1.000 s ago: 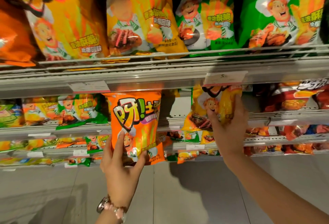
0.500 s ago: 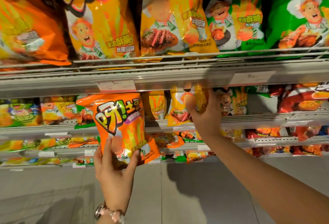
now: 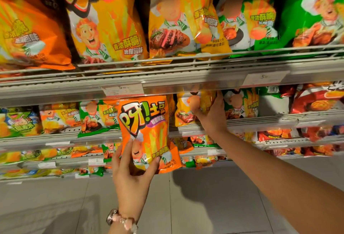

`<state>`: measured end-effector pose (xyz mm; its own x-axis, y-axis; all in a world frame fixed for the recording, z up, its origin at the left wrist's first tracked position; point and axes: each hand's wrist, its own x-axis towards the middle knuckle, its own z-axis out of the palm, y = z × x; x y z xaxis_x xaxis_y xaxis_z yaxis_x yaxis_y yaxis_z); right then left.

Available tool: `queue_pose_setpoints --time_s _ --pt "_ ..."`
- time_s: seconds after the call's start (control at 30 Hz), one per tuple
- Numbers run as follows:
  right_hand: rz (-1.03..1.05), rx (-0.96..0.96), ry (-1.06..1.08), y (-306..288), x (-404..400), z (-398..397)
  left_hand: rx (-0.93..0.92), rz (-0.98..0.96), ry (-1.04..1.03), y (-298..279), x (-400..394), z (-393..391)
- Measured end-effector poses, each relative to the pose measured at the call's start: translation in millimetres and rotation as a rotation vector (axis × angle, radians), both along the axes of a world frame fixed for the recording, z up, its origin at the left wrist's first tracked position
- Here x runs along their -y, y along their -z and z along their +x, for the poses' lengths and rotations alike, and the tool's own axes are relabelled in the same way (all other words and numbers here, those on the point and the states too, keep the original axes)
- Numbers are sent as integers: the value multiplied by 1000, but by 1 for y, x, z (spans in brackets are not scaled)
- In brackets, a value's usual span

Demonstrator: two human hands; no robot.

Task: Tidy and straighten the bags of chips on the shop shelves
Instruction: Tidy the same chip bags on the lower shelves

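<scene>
Honestly, our left hand point(image 3: 134, 166) only pinches the orange bag point(image 3: 147, 133) off-shelf by its bottom, so it could slip, while right-hand fingers point(image 3: 214, 101) curl round a yellow bag point(image 3: 186, 111), maybe toppling neighbours.

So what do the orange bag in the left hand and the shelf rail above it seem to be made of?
Orange bag: thin glossy plastic film, most likely; it shows shiny highlights and creases where the left hand grips it. Shelf rail: pale grey with a dull sheen, probably painted metal, though plastic cannot be excluded.
</scene>
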<state>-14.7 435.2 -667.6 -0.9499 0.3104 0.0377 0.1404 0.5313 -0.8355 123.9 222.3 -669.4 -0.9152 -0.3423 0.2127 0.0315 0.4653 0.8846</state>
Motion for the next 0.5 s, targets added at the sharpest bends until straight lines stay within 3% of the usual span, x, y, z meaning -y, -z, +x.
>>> queue_pose_setpoints --time_s 0.1,0.17,0.23,0.37,0.5 --pt "93 46 -10 -12 0 4 -25 27 7 -5 -8 1" --pt "152 -99 17 -23 7 19 -54 28 15 -8 -12 1" --pt "30 -230 -94 -30 20 43 -61 36 6 -10 -15 1" --pt "-464 163 -420 -36 57 83 -36 12 -21 -9 -15 1" --pt "-526 329 -434 -36 70 81 -21 22 -16 -11 -8 4"
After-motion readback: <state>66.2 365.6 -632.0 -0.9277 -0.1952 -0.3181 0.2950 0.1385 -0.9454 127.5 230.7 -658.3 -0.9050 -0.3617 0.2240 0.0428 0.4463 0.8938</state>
